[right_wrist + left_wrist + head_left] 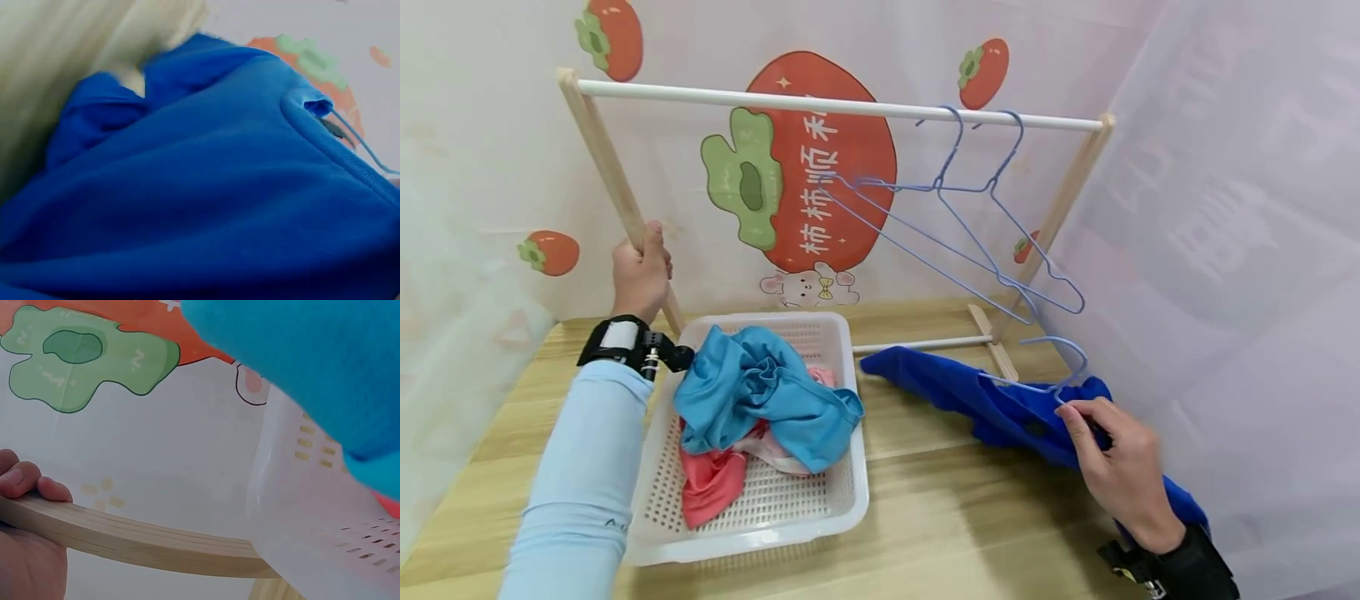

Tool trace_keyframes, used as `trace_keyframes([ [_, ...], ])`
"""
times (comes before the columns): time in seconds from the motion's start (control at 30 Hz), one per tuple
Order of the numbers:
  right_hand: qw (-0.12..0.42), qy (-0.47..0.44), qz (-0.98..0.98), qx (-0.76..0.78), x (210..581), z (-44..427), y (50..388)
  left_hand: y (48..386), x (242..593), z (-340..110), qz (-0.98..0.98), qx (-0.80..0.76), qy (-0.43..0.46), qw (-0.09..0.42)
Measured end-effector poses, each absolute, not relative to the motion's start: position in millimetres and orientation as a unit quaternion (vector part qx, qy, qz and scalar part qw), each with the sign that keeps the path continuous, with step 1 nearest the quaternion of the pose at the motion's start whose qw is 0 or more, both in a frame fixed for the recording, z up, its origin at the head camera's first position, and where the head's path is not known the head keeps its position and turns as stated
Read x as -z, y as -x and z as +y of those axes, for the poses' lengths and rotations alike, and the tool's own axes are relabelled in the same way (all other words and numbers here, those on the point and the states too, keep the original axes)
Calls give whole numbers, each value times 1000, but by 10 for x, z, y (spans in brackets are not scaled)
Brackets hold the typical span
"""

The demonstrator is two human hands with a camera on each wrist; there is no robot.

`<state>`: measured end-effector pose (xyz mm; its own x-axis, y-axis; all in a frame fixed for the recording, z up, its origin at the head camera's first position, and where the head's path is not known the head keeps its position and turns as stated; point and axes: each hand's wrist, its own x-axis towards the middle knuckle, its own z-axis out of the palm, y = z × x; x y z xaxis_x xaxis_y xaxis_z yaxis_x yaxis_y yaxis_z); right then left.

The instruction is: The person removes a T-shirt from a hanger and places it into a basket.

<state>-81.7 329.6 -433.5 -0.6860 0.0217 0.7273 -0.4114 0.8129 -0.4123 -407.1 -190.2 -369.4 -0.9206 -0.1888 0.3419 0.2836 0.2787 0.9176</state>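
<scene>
My left hand (pixel 642 275) grips the left wooden post (pixel 608 162) of a clothes rack; in the left wrist view its fingers (pixel 28 481) wrap round the wood. At the right, my right hand (pixel 1116 467) pinches a blue wire hanger (pixel 1066 379) just below its hook. A dark blue garment (pixel 947 392) hangs on that hanger, sloping down toward the right wrist. In the right wrist view the garment (pixel 187 181) fills most of the picture, its ribbed neckline at the right, and the hand is out of sight.
Two bare wire hangers (pixel 955 158) hang from the rack's white top rail (pixel 700 94), toward the right. A white perforated basket (pixel 857 475) stands on the wooden table (pixel 925 542), holding a turquoise cloth (pixel 760 392), a coral cloth (pixel 713 483) and some pale pink cloth.
</scene>
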Motion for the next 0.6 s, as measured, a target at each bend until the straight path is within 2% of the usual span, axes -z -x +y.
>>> trace_keyframes([
  [0.27,401,-135,-845,-328,3912,2787,1094,4262,3843,-2018,-801,571,34,175],
  [0.5,435,-148,-812,-360,3520,2465,1461,4129,3767,-1993,-801,569,39,184],
  [0.6,420,-153,-811,-378,3413,2359,1597,4062,3807,-2034,-828,523,12,201],
])
